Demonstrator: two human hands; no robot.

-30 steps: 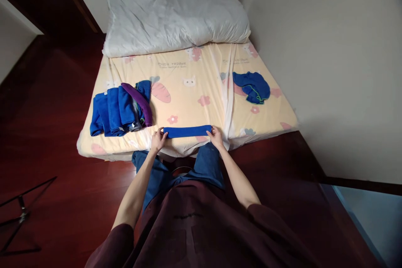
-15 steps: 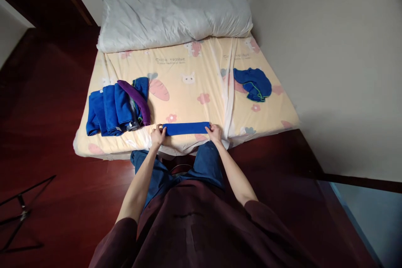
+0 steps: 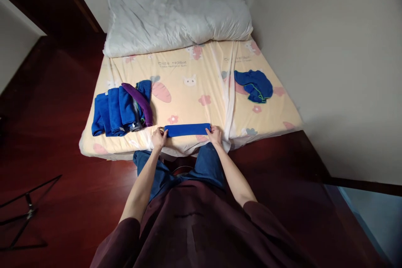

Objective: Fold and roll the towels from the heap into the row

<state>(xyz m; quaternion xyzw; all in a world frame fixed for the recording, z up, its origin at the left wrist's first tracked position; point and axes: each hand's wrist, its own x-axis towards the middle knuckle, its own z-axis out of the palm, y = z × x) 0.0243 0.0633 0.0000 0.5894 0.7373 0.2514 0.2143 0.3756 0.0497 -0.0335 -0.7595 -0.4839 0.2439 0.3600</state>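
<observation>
A narrow folded blue cloth [image 3: 187, 130] lies flat near the front edge of the bed. My left hand [image 3: 159, 137] pinches its left end, and my right hand [image 3: 214, 134] pinches the right end between thumb and fingers. Left of it, several folded blue towels [image 3: 114, 111] sit side by side, with a rolled purple cloth [image 3: 140, 101] lying across their right part. Over on the right of the bed is a crumpled blue cloth [image 3: 255, 85] with green edging.
The bed [image 3: 188, 104] has a yellow patterned sheet. A large white pillow or quilt [image 3: 179, 12] fills its far end. A wall [image 3: 329, 71] rises at the right. Black stand legs [image 3: 29, 211] are on the floor at lower left.
The view has shifted slightly, so the bed and its contents appear a little lower and to the right. Both hands keep their hold on the ends of the folded blue cloth.
</observation>
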